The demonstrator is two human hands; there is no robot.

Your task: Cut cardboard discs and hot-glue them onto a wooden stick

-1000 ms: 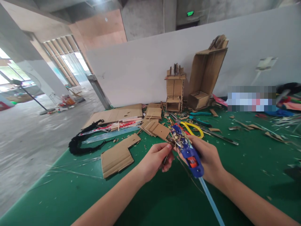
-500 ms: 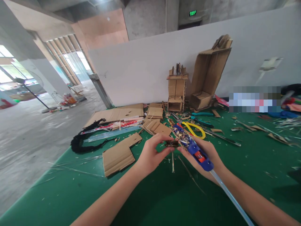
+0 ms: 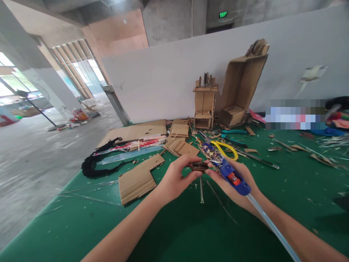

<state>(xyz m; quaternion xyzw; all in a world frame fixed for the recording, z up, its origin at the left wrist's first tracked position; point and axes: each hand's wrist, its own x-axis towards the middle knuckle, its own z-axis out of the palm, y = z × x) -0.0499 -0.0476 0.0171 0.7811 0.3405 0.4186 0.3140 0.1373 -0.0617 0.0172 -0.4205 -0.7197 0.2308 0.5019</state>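
Observation:
My left hand (image 3: 174, 176) pinches a small round stack of brown cardboard (image 3: 200, 166) between thumb and fingers. Below the stack a thin clear stick (image 3: 201, 191) points down toward me; whether it is joined to the stack I cannot tell. In my right hand (image 3: 242, 178) is a blue hot glue gun (image 3: 225, 168), crusted with scraps and glue, its nozzle pointing away to the upper left. A long clear glue stick (image 3: 272, 222) runs out of its back end. My right fingertips touch the right side of the cardboard stack, and the gun hides part of that hand.
Yellow-handled scissors (image 3: 231, 151) and teal-handled pliers (image 3: 234, 140) lie beyond the gun. Cut cardboard (image 3: 140, 180) and black yarn (image 3: 88, 165) are at left. A small cardboard stand (image 3: 204, 102) and a tall cardboard box (image 3: 242, 83) stand by the white partition (image 3: 163, 80).
The glue gun has shifted slightly right and toward me. The cardboard stack has tilted a little, showing more of its flat side. My left hand has hardly moved.

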